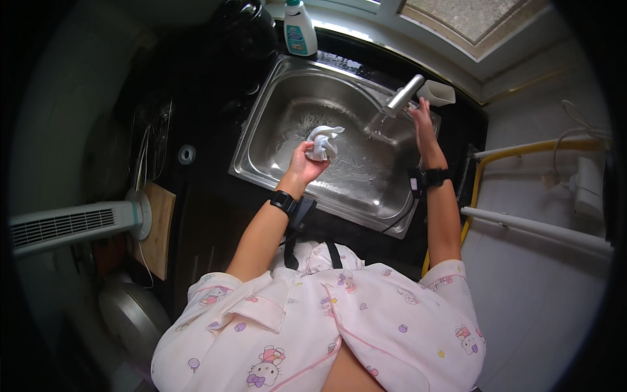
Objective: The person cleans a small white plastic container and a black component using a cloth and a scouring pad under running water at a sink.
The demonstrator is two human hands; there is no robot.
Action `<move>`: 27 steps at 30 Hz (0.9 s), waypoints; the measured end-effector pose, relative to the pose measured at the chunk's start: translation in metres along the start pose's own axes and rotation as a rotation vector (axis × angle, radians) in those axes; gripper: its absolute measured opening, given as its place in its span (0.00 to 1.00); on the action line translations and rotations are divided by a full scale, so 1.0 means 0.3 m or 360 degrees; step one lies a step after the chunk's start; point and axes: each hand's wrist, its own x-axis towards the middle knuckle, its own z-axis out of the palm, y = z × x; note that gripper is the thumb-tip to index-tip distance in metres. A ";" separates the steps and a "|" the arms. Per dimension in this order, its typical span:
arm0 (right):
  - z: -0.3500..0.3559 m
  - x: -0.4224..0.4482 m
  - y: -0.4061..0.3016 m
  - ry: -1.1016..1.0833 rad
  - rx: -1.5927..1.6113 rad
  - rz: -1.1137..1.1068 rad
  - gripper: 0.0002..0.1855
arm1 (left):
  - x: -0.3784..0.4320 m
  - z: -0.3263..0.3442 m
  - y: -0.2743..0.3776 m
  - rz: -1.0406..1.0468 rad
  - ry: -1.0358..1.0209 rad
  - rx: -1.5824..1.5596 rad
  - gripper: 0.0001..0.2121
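Observation:
A bunched white cloth (323, 143) is gripped in my left hand (307, 164) above the stainless steel sink (267, 115). My right hand (425, 128) is raised beside the faucet (404, 96), fingers extended; whether its fingertips touch the metal is hard to make out. Some drops of water (381, 125) fall below the spout. Wet streaks and water cover the bottom of the basin.
A white bottle with a green cap (300, 32) stands behind the sink. Near the faucet is an off-white holder (437, 93). White pipes (534, 228) and a yellow hose (482, 169) run along the right wall. To the left are a tower fan (78, 225) and a wooden board (159, 220).

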 end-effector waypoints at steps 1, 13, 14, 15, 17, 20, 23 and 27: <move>0.013 -0.037 -0.012 -0.0033 -0.0629 -0.0078 0.42 | -0.032 0.009 -0.002 -0.0019 -0.0052 -0.0027 0.16; 0.598 -0.385 -0.233 -0.0951 -0.1651 -0.1201 0.44 | -0.145 0.142 0.140 -0.0410 -0.0637 0.2516 0.15; 0.628 -0.366 -0.216 -0.0938 -0.1769 -0.1168 0.41 | -0.171 0.174 0.159 -0.0198 -0.0526 0.2710 0.12; 0.662 -0.338 -0.193 -0.0943 -0.1897 -0.1156 0.38 | -0.165 0.161 0.172 0.0108 -0.0219 0.3107 0.10; 0.749 -0.293 -0.153 -0.1067 -0.2098 -0.0834 0.30 | -0.061 0.022 0.237 0.0837 -0.0496 0.3713 0.08; 0.852 -0.294 -0.101 -0.0897 -0.2043 -0.0531 0.16 | -0.143 0.089 0.302 0.0825 0.0051 0.4000 0.06; 0.927 -0.266 -0.005 -0.0889 -0.1582 -0.0128 0.07 | -0.118 0.067 0.383 0.1100 -0.0157 0.4400 0.08; 0.997 -0.314 -0.056 -0.0960 -0.0566 0.0859 0.07 | -0.161 0.103 0.473 0.1303 -0.0713 0.4748 0.09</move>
